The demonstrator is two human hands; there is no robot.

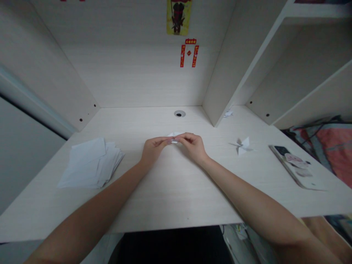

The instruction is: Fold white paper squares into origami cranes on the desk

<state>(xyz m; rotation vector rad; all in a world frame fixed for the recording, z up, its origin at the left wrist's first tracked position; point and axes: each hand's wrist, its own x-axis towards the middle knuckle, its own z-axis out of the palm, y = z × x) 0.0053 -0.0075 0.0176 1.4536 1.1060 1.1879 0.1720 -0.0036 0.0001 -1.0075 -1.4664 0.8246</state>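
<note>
Both hands meet over the middle of the desk (pixel 154 209), pinching a small piece of folded white paper (pixel 174 134) between them. My left hand (pixel 153 148) grips its left side with thumb and index finger. On the right side, the thumb and fingers of my right hand (pixel 194 146) are closed on the same paper. The fingertips hide much of it, so its exact folded shape cannot be made out. A folded white paper pinwheel shape (pixel 243 146) lies on the desk to the right of my right hand.
A stack of white paper sheets (pixel 88 165) lies at the left. At the right rests a phone in a decorated case (pixel 298 167), near red and grey fabric (pixel 335 146). Another small white folded paper (pixel 228 114) sits behind the upright divider (pixel 220 84). A cable hole (pixel 179 114) is at the back.
</note>
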